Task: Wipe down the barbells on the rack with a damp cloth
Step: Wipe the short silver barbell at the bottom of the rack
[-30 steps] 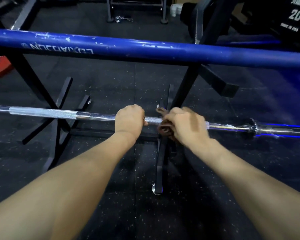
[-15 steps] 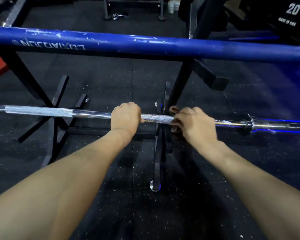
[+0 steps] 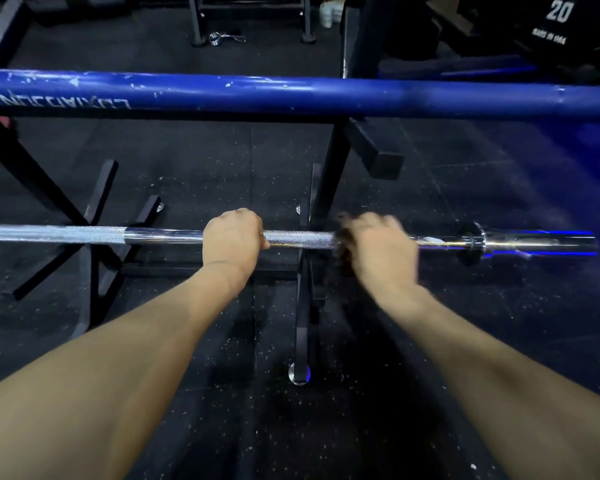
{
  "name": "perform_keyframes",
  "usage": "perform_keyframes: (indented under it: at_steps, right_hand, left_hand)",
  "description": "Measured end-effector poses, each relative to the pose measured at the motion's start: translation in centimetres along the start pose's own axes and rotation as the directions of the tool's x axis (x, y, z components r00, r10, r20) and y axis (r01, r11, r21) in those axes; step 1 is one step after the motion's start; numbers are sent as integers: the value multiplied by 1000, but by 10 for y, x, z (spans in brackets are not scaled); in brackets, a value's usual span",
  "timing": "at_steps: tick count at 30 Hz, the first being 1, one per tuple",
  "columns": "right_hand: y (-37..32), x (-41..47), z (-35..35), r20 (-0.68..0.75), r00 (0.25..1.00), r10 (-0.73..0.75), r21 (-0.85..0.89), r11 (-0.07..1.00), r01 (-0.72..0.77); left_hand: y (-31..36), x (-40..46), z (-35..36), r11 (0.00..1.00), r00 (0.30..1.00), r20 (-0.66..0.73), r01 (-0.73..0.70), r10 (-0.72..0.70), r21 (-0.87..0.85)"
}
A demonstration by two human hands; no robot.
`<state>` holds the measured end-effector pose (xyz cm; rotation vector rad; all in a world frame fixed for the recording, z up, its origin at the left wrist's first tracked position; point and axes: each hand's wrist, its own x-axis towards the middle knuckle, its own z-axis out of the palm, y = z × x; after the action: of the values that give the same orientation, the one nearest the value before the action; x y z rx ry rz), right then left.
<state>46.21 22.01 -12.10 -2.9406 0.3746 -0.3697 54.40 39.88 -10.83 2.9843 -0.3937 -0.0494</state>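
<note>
A chrome barbell (image 3: 160, 234) runs left to right across the black rack (image 3: 305, 299), with knurled sections and a sleeve at the right end. My left hand (image 3: 232, 239) grips its shaft near the middle. My right hand (image 3: 378, 249), blurred by motion, holds a dark brown cloth (image 3: 341, 244) wrapped around the shaft just right of the knurled centre. Most of the cloth is hidden under my fingers. A thick blue bar (image 3: 291, 95) with scuffed paint lies higher up, across the whole view.
The floor is black speckled rubber (image 3: 201, 174). Black rack legs (image 3: 94, 216) spread out on the left. A black square arm (image 3: 378, 150) juts out right of the upright. A black plate marked 20 (image 3: 558, 19) stands at the top right.
My right hand has slid the cloth rightward along the shaft, baring more of the knurled centre. My left hand has kept its grip in place.
</note>
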Motion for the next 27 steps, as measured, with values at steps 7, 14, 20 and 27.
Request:
perform_keyframes:
  at_steps: [7,14,20,27]
  right_hand:
    - [13,-4,6,42,984,-173,-108,978,177]
    - [32,-7,-2,-36,985,171,-89,981,-174]
    - [-9,-4,18,-23,982,-187,-42,982,186]
    - [61,-9,4,59,997,-42,-41,998,44]
  left_hand:
    - [6,-4,-7,999,999,21,37,-37,18]
    - [5,-4,-5,999,999,1,36,-36,15]
    - [6,-3,-6,997,1000,3,20,-20,73]
    - [20,-21,-16,977,994,-7,-107,110,182]
